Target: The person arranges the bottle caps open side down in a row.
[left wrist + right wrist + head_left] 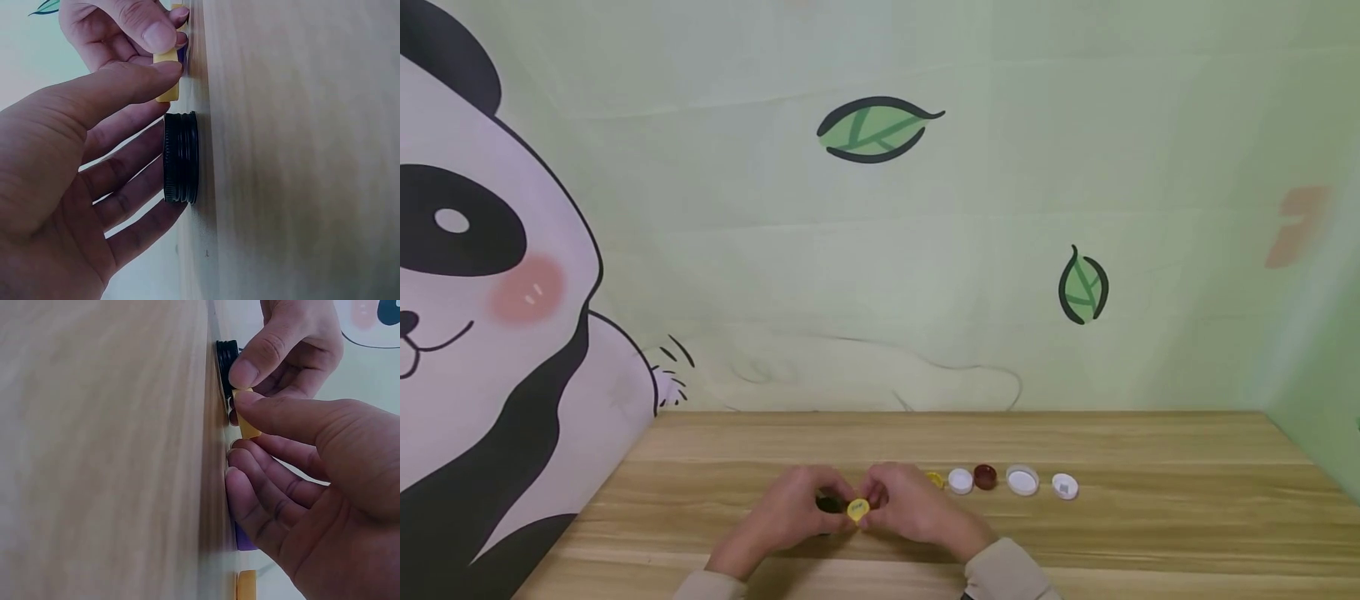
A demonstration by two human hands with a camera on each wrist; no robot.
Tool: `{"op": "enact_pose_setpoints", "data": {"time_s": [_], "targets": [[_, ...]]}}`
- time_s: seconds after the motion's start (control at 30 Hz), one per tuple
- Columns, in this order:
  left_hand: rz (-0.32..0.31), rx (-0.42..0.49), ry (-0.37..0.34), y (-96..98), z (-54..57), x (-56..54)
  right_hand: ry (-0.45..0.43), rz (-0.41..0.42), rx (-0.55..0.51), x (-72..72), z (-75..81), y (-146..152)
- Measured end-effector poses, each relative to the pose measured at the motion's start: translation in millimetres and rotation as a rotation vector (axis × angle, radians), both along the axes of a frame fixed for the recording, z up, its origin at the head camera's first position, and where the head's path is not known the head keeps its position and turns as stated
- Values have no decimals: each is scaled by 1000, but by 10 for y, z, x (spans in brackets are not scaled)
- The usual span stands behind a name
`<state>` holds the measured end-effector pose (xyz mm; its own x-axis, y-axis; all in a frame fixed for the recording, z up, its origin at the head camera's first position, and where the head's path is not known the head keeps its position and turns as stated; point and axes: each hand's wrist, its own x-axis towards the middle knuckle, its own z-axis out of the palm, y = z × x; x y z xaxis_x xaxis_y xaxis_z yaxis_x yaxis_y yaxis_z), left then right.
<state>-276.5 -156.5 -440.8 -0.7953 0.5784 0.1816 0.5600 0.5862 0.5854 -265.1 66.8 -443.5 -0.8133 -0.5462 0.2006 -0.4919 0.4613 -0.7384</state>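
Left hand [786,510] and right hand [913,507] both pinch yellow cap [857,508]; best with light, even fingertip pressure, without nudging black lid [181,157] within left hand's curve.

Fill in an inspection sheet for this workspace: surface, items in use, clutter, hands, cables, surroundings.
Surface: wood-grain tabletop.
Job's things: printed yellow cap, held between both hands; black ridged lid beside it, at the left hand's fingers, contact unclear.
Clutter: purple cap, partly hidden by the right hand; row to its right: second yellow cap, white cap, dark red cap, two more white lids.
Hands: left hand and right hand both pinch the printed yellow cap.
Cables: nothing seen.
Surroundings: pale green backdrop with panda and leaves.
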Motion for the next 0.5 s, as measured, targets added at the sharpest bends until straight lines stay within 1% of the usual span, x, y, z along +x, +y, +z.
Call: {"op": "enact_pose_setpoints", "data": {"time_s": [0.23,0.5], "targets": [[-8,-4,14,-10,3,3,-1,-5,24,7,11,-15],[-7,-69,37,-3,14,7,20,-9,79,4,12,-27]]}}
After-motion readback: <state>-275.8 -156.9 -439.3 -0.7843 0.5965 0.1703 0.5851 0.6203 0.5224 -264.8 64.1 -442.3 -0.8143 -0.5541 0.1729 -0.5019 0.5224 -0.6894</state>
